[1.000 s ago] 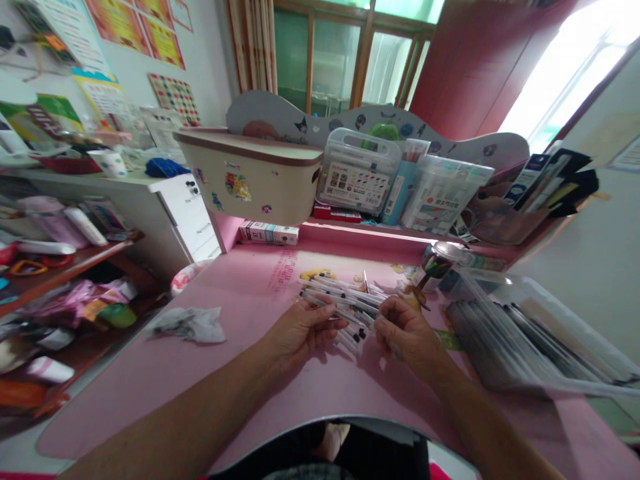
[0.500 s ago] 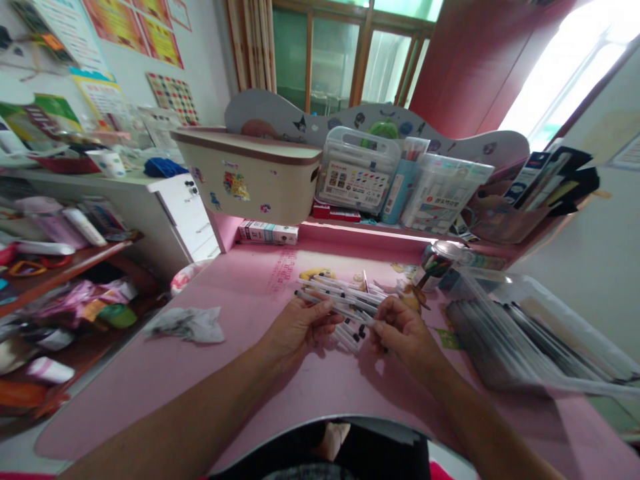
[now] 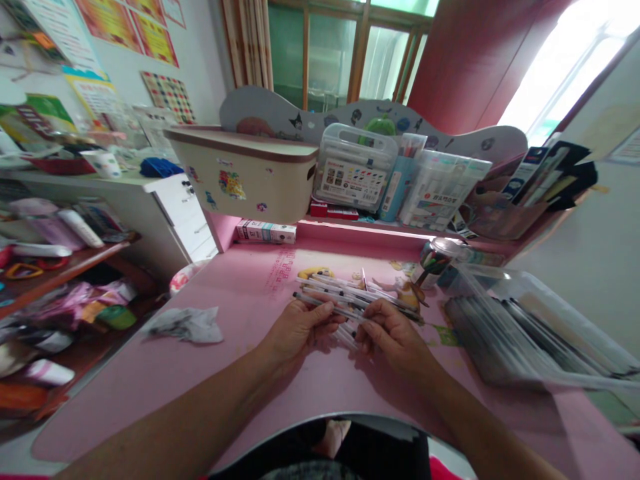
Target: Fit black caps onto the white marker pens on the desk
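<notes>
My left hand point(image 3: 300, 331) is closed on a slim, clear-barrelled pen point(image 3: 345, 311), near its dark end. The fingers of my right hand point(image 3: 393, 333) are pinched at the other end of this same pen, so it spans both hands just above the desk. Behind and beneath it lies a loose pile of similar pens point(image 3: 325, 287), white or clear with black parts. Several more poke out between my hands, partly hidden by the fingers. The small details of the pen are blurred.
On the pink desk point(image 3: 200, 387) a crumpled tissue point(image 3: 187, 325) lies left. To the right stand a clear plastic box point(image 3: 493, 283) full of dark, slender sticks and a can point(image 3: 437, 261). The shelf behind carries a beige bin point(image 3: 245, 180) and marker cases point(image 3: 355, 173).
My right hand has shifted slightly left, towards my left hand, along the pen. The left hand stays almost in place. The whole view has moved a little.
</notes>
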`<state>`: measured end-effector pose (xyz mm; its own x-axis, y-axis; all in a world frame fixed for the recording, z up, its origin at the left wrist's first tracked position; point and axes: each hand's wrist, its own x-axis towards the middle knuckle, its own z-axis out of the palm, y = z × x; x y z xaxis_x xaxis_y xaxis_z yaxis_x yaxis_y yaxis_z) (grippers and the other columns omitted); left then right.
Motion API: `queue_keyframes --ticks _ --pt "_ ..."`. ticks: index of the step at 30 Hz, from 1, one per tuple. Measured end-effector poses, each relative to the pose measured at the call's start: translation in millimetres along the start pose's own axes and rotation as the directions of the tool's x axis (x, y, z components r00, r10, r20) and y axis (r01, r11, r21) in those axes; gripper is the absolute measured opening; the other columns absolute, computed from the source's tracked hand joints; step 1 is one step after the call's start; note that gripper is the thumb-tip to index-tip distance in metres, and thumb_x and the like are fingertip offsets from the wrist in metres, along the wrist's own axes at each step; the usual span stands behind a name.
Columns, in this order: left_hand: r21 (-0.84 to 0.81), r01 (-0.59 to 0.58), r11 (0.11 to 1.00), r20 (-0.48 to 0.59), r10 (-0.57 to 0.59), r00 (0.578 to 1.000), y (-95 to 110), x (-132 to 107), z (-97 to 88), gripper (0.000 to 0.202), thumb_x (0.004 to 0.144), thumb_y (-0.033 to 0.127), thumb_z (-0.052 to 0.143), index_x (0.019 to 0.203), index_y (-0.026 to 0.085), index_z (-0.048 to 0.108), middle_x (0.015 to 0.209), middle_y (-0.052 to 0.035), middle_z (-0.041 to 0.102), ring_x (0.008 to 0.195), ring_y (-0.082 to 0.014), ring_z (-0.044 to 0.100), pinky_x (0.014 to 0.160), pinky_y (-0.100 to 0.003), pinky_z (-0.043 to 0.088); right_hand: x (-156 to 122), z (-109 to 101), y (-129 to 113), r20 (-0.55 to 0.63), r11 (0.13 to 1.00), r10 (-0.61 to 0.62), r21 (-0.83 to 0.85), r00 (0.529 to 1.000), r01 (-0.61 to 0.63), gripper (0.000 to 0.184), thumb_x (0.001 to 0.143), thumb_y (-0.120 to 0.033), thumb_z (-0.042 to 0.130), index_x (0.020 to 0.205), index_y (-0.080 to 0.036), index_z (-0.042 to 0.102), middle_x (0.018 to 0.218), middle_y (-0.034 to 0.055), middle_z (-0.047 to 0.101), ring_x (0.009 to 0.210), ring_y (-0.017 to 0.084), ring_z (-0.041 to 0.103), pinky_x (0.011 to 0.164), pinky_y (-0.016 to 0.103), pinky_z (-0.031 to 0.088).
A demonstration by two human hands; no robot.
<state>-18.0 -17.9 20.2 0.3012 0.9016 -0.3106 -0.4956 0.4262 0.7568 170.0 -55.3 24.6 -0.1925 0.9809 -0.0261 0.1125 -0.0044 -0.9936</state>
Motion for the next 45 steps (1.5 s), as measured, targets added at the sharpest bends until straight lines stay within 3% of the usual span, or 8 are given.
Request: queue_keyframes --ticks 16,20,23,28,34,39,42,45 --pt "-0.051 -0.101 0.994 0.006 0.102 0.995 -2.4 -5.8 10.5 0.015 0.069 0.013 0.081 0.076 0.012 0.067 0.075 -0.0031 0.074 0.064 -0.0099 0.068 0.06 -0.015 0.055 1.4 3.2 6.5 0.014 0.991 0.009 0.131 1.0 -0.011 0.015 0.09 -0.035 0.055 0.09 -0.023 0.045 0.068 -0.0039 0.063 0.053 0.012 0.059 0.049 0.023 0.044" --pt "-0.013 -0.081 0.997 0.117 0.082 0.99 -7.5 -8.8 10.9 0.018 0.069 0.019 0.082 0.078 0.014 0.068 0.07 -0.0032 0.071 0.06 -0.0116 0.065 0.059 -0.02 0.053 -1.6 1.9 -0.1 0.039 0.999 0.015 0.043 0.999 -0.017 0.006 0.088 -0.026 0.054 0.092 -0.022 0.052 0.068 -0.0045 0.061 0.057 0.012 0.058 0.054 0.024 0.044" --pt "0.003 -0.056 0.998 0.234 0.054 0.971 -14.4 -13.9 14.3 0.017 0.071 0.019 0.08 0.081 0.014 0.067 0.069 -0.0029 0.07 0.061 -0.013 0.065 0.062 -0.025 0.052 -3.6 3.2 -9.9 0.112 0.985 -0.081 -0.142 0.99 0.097 0.009 0.088 -0.02 0.054 0.09 -0.021 0.062 0.082 -0.0007 0.067 0.074 0.014 0.062 0.07 0.027 0.047" --pt "0.151 -0.126 0.981 0.229 0.089 0.969 -14.4 -16.8 12.5 0.023 0.073 0.022 0.079 0.09 0.017 0.066 0.07 0.0005 0.066 0.061 -0.0113 0.062 0.059 -0.023 0.048 -0.7 3.3 -20.2 0.215 0.862 -0.209 -0.42 0.954 0.284 0.019 0.089 -0.015 0.05 0.094 -0.021 0.068 0.093 0.0022 0.068 0.091 0.018 0.061 0.085 0.031 0.046" --pt "0.403 -0.257 0.878 0.193 0.193 0.962 -1.1 -9.4 2.1 0.047 0.071 0.032 0.08 0.112 0.02 0.06 0.087 0.0007 0.062 0.056 -0.0087 0.057 0.05 -0.021 0.044 -16.4 -22.1 -51.7 0.089 0.55 -0.431 -0.763 0.898 0.34 0.015 0.092 -0.019 0.054 0.088 -0.018 0.069 0.093 0.0074 0.063 0.09 0.02 0.058 0.084 0.035 0.046" --pt "0.481 -0.27 0.834 0.191 0.201 0.961 -2.9 -7.1 -1.9 0.036 0.077 0.035 0.073 0.108 0.02 0.062 0.085 0.0001 0.06 0.061 -0.0102 0.058 0.052 -0.022 0.044 -52.5 -66.2 -93.1 -0.159 0.52 -0.545 -0.834 0.823 0.183 0.018 0.091 -0.033 0.057 0.097 -0.022 0.07 0.096 0.0065 0.07 0.085 0.02 0.065 0.075 0.03 0.05" --pt "0.492 -0.242 0.836 0.173 0.178 0.969 -6.3 -7.0 -3.0 0.03 0.079 0.034 0.071 0.105 0.02 0.064 0.076 0.0015 0.059 0.059 -0.0101 0.057 0.05 -0.021 0.042 -63.2 -104.1 -105.6 -0.379 0.535 -0.526 -0.843 0.762 -0.051 0.031 0.083 -0.045 0.062 0.1 -0.022 0.072 0.09 0.0065 0.074 0.077 0.022 0.066 0.07 0.032 0.051" --pt "0.44 -0.21 0.873 0.14 0.164 0.976 -7.4 -8.1 -1.0 0.024 0.078 0.03 0.072 0.1 0.021 0.065 0.071 0.0034 0.057 0.056 -0.0082 0.053 0.052 -0.02 0.042 -62.1 -148.8 -109.8 -0.556 0.47 -0.362 -0.802 0.748 -0.369 0.031 0.077 -0.043 0.063 0.097 -0.021 0.074 0.079 0.0059 0.074 0.069 0.022 0.067 0.066 0.032 0.049"
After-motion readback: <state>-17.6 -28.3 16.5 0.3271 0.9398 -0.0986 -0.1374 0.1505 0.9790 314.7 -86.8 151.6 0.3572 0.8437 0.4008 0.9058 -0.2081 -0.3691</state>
